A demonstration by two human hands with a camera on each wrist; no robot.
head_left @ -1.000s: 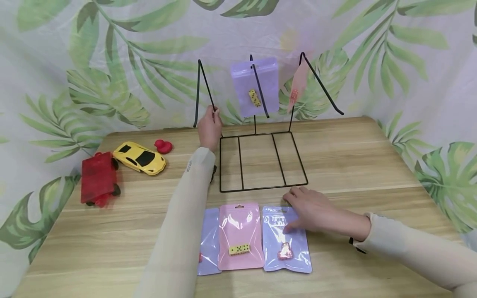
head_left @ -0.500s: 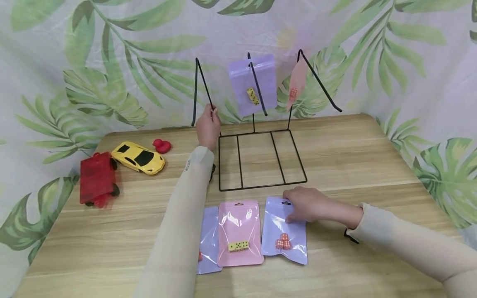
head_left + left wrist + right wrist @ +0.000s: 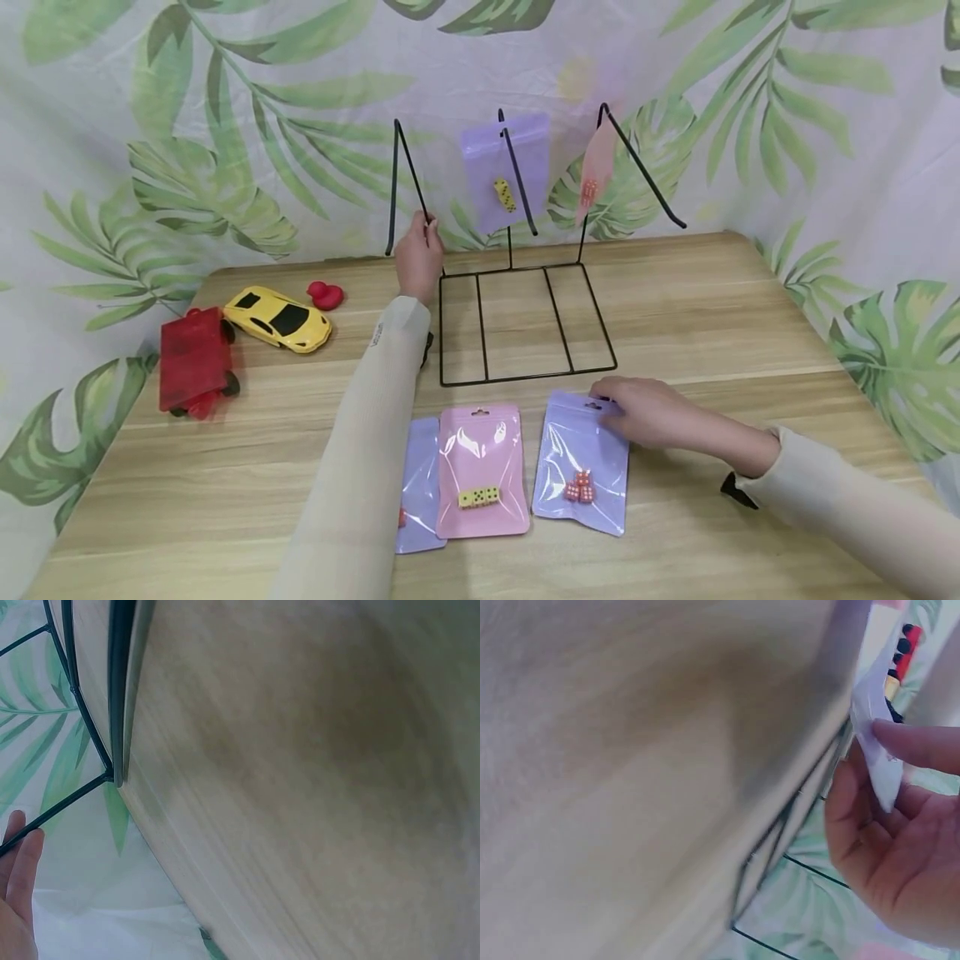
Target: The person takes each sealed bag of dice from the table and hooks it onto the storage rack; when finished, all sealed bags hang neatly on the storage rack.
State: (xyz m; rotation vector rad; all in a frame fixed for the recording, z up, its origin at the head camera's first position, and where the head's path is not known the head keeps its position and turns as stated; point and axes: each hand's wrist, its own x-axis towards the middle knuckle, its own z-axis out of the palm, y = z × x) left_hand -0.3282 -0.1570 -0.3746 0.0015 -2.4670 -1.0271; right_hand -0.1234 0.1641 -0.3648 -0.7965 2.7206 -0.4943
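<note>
My left hand (image 3: 420,257) grips the left upright of a black wire display rack (image 3: 487,381); its fingers are at that wire in the left wrist view too. With thumb and fingers my right hand (image 3: 654,414) pinches the top right corner of a purple zip bag (image 3: 570,446), its upper end tilted up. Orange dice (image 3: 580,487) show through it. Left of it lie a pink zip bag (image 3: 480,450) with yellow dice and another purple bag (image 3: 422,475), partly hidden by my left sleeve. From the rack hang a purple bag (image 3: 480,171) and a pink bag (image 3: 596,158).
A yellow toy car (image 3: 277,318), a red toy vehicle (image 3: 197,358) and a red rubber duck (image 3: 326,295) stand on the left of the wooden table (image 3: 712,308). Behind the table hangs a leaf-print cloth (image 3: 300,67). The rack's hooks jut forward.
My right hand has taken hold of the right purple bag by its top corner, tilted it up and shifted it slightly right, away from the pink bag. The left hand stays on the rack.
</note>
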